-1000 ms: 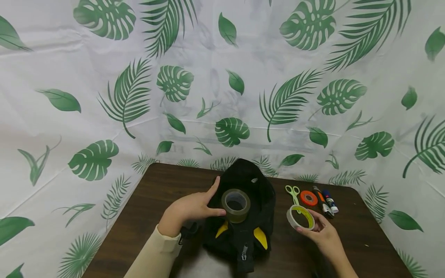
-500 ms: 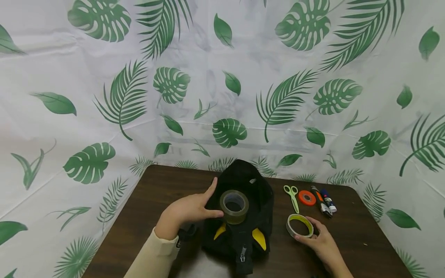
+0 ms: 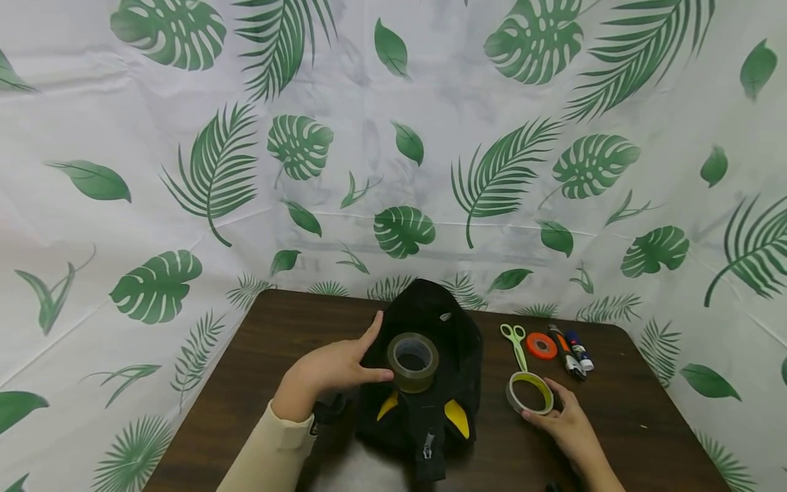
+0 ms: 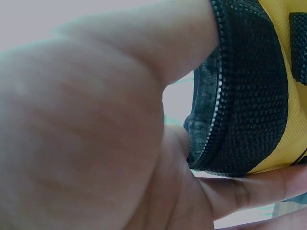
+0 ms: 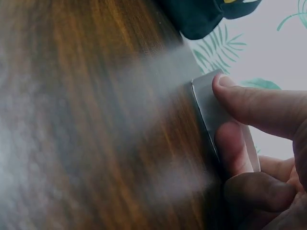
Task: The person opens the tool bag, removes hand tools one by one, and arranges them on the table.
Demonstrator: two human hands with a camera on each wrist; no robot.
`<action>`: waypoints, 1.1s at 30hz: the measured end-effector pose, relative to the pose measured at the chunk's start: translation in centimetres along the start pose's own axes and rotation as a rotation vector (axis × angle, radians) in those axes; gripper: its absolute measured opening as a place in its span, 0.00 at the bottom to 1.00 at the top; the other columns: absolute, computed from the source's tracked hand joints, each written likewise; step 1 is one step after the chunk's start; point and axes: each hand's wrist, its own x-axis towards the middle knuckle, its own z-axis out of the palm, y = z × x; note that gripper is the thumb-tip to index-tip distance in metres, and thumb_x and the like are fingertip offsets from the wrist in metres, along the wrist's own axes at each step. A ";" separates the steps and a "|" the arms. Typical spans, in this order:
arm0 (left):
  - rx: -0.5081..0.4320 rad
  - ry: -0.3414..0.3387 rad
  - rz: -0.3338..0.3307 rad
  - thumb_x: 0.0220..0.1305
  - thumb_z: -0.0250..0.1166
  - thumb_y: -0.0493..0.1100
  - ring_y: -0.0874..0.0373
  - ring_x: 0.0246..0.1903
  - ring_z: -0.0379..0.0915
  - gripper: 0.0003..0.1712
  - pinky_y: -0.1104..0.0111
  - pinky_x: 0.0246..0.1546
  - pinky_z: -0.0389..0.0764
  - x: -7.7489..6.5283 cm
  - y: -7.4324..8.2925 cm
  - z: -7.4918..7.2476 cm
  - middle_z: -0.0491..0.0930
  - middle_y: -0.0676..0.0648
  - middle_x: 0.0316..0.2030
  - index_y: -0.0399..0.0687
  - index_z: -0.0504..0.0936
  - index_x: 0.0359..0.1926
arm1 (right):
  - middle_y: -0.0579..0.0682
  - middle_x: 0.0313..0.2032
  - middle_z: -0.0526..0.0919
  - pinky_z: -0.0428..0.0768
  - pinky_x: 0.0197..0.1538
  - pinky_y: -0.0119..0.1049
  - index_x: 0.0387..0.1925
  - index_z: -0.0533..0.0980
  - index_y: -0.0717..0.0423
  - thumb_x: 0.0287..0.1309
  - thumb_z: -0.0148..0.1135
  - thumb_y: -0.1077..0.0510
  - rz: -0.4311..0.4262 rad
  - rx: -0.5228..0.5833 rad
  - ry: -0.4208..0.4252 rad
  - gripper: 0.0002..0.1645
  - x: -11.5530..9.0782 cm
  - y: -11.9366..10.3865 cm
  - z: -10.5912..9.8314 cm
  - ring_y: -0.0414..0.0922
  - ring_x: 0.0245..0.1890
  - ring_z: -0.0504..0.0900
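My left hand (image 3: 326,376) holds the left side of a black bag (image 3: 451,430) with yellow patches, its thumb beside a wide roll of brown packing tape (image 3: 413,383) and its index finger pointing up. In the left wrist view the thumb crosses the zippered edge (image 4: 225,91) of the bag, with fingers passing beneath it. The packing tape rests against the bag's dark upper part. On the right, my right hand (image 3: 568,424) pinches a narrow white tape roll (image 3: 513,403) with a yellow inner ring. In the right wrist view this roll's lower edge is right at the tabletop.
Behind the white roll lie light green scissors (image 3: 518,342), an orange disc (image 3: 542,346), an orange and black cutter (image 3: 567,352) and a blue tube with a white cap (image 3: 579,350). A leaf-patterned sheet (image 3: 344,219) hangs behind the brown wooden table (image 3: 289,321).
My right hand has lowered the white tape roll, which was tilted up and now lies flatter near the scissors' tip. The left hand, bag and packing tape keep their places.
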 end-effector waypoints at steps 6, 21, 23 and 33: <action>0.000 -0.001 -0.005 0.70 0.68 0.73 0.44 0.73 0.77 0.67 0.44 0.74 0.75 0.0 0.0 0.0 0.63 0.43 0.83 0.74 0.27 0.88 | 0.53 0.39 0.83 0.77 0.29 0.36 0.88 0.48 0.52 0.63 0.82 0.51 0.057 0.091 -0.030 0.66 0.1 -0.1 -0.5 0.40 0.23 0.76; 0.003 -0.012 0.001 0.70 0.67 0.75 0.43 0.71 0.79 0.67 0.44 0.72 0.77 0.2 -0.3 0.0 0.63 0.43 0.84 0.76 0.26 0.88 | 0.40 0.58 0.78 0.74 0.21 0.27 0.72 0.74 0.47 0.77 0.66 0.59 -0.125 0.694 0.293 0.26 -1.1 -0.4 0.1 0.34 0.25 0.76; 0.004 -0.013 -0.004 0.69 0.67 0.75 0.43 0.71 0.79 0.67 0.44 0.72 0.77 0.1 -0.3 0.0 0.62 0.44 0.84 0.78 0.25 0.87 | 0.41 0.59 0.78 0.73 0.21 0.27 0.73 0.74 0.51 0.78 0.64 0.62 -0.177 0.735 0.311 0.27 -1.3 -0.6 0.4 0.35 0.25 0.78; -0.003 -0.008 0.012 0.70 0.68 0.74 0.43 0.71 0.79 0.68 0.44 0.73 0.77 0.0 -0.5 -0.1 0.63 0.43 0.84 0.78 0.24 0.87 | 0.43 0.48 0.86 0.70 0.20 0.33 0.69 0.75 0.68 0.76 0.65 0.66 -0.341 0.570 0.369 0.24 -2.8 -4.1 1.8 0.38 0.21 0.76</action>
